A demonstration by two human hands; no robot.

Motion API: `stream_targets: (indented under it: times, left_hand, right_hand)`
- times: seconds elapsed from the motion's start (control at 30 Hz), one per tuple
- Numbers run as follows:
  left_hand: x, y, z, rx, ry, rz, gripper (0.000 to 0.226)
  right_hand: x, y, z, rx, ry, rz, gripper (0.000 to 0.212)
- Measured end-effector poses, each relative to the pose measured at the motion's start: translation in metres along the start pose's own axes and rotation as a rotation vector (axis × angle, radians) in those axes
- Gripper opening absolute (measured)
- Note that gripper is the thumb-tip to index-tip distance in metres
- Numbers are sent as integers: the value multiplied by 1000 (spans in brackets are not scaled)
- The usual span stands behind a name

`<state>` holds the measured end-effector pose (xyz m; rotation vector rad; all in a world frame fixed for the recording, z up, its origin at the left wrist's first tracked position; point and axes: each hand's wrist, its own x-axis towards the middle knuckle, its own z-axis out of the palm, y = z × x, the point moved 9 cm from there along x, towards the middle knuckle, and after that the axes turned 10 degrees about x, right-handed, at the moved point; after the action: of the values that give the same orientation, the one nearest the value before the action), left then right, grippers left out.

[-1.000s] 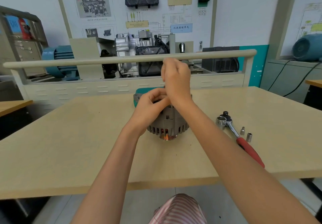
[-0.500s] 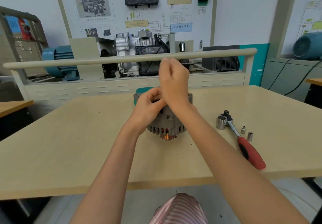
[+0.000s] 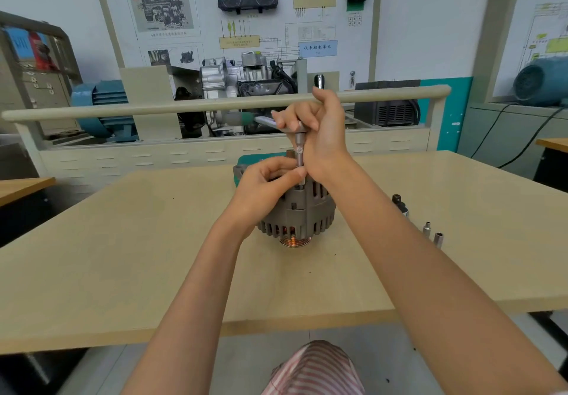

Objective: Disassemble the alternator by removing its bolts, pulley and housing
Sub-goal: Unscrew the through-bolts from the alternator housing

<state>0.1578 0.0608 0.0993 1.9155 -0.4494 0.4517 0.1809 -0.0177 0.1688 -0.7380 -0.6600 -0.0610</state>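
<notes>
Right hand grip: the right hand [image 3: 319,130] is curled round the head of a ratchet wrench [image 3: 270,121], clamped on it above the alternator [image 3: 299,210]; its green-and-grey handle points left toward the rail.
Left hand grip: the left hand [image 3: 267,184] pinches the lower end of the extension bar [image 3: 299,155], thumb and fingertips closed on it just above the housing.
Tool line: the extension bar stands upright from the ratchet head down to the top edge of the alternator, where I judge a housing bolt sits.
Alternator position: near the middle of the table [image 3: 123,256], resting pulley-end down, copper windings visible through the lower slots.
Change: a second ago both hands were bunched over the unit and no tool was visible; now the right hand is higher and the ratchet and bar are exposed.
Meaning: bolt removal appears under way; pulley and housing are not yet separated.
Loose sockets: two small sockets [image 3: 432,233] stand on the table to the right, well apart from the alternator.
Hidden: the socket's seat on the bolt is covered by the left fingers; engagement cannot be confirmed.
Cut off: a second tool beyond the right forearm shows only its dark tip [image 3: 398,200].
Unclear: the teal object [image 3: 250,158] behind the alternator is mostly blocked.
</notes>
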Motion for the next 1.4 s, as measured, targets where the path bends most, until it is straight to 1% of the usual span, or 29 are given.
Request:
stream_targets:
  times: [0.03, 0.07, 0.13, 0.17, 0.2, 0.27, 0.3, 0.33, 0.37, 0.4, 0.47, 0.57, 0.6, 0.67, 0.73, 0.8, 0.87, 0.9, 0.93, 1.0, 1.03, 1.07, 1.1, 1.13, 1.17, 1.2, 1.27, 1.33, 1.4]
  left_hand:
    - [0, 0, 0, 2, 7, -3, 6]
    - [0, 0, 0, 5, 14, -4, 4]
    - [1, 0, -1, 16, 21, -2, 4]
    - [1, 1, -1, 24, 18, 3, 6]
    - [1, 2, -1, 32, 13, 11, 9]
    - [1, 4, -2, 51, 23, 21, 20]
    - [0, 4, -3, 61, 35, 21, 26]
    - [0, 4, -3, 68, 43, 22, 29]
    - [0, 5, -3, 70, 43, 25, 31]
    - [-1, 6, -2, 69, 38, 33, 32]
    - [-1, 9, 0, 68, 17, 45, 27]
    - [1, 6, 1, 48, -13, 11, 12]
    - [1, 4, 1, 38, -14, 0, 10]
    - [2, 2, -1, 17, -13, -9, 9]
    - [2, 0, -2, 12, -13, -13, 7]
    - [2, 0, -3, 12, -3, -15, 5]
    - [2, 0, -3, 22, 6, 1, 6]
    - [2, 1, -3, 26, 10, 13, 9]
    - [1, 2, -4, 30, 19, 25, 14]
    - [1, 1, -7, 45, 54, 26, 26]
    - [1, -1, -8, 57, 69, 16, 29]
    - [0, -2, -8, 65, 75, 8, 31]
    - [0, -1, -7, 71, 72, 8, 32]
    - [0, 1, -6, 74, 66, 17, 34]
    - [0, 3, -5, 77, 56, 27, 34]
    - [0, 4, -3, 71, 37, 34, 30]
    - [1, 4, 0, 51, -7, 20, 16]
    - [0, 4, 1, 36, -30, 10, 12]
    - [1, 3, 0, 16, -37, 8, 11]
  right_hand:
    - [1, 3, 1, 59, -10, 34, 68]
    - [1, 4, 1, 46, 3, 33, 69]
    - [-3, -1, 0, -140, 46, -67, 67]
    - [-8, -6, 2, -274, 61, -155, 62]
    - [-14, -14, 6, -476, 68, -278, 54]
    - [-34, -25, 20, -1038, 99, -598, 35]
    - [-45, -27, 27, -1269, 143, -733, 29]
    - [-52, -28, 31, -1391, 194, -816, 27]
    - [-55, -29, 31, -1411, 231, -838, 29]
    - [-53, -30, 30, -1362, 238, -813, 30]
    - [-40, -29, 25, -1139, 177, -650, 31]
    - [-18, -18, 13, -629, 83, -305, 37]
    - [-13, -14, 9, -456, 62, -220, 44]
    - [-4, -5, 3, -155, 5, -74, 58]
    - [-1, -1, 2, 31, -22, 19, 63]
    - [-2, 0, 2, 21, -7, 16, 63]
    - [-8, -5, 3, -192, 40, -103, 57]
    - [-14, -11, 5, -371, 57, -213, 50]
    - [-24, -19, 11, -612, 78, -372, 42]
    - [-47, -27, 28, -1164, 178, -718, 28]
    - [-54, -27, 34, -1375, 261, -811, 24]
    - [-57, -27, 36, -1477, 331, -835, 23]
    - [-57, -28, 36, -1484, 361, -826, 23]
    - [-54, -29, 34, -1417, 350, -787, 25]
    - [-49, -31, 30, -1297, 311, -729, 28]
    - [-41, -31, 25, -1140, 255, -639, 32]
    - [-23, -23, 14, -751, 160, -379, 39]
    - [-10, -12, 6, -403, 110, -174, 49]
    - [-2, -1, 3, -142, 33, -27, 59]
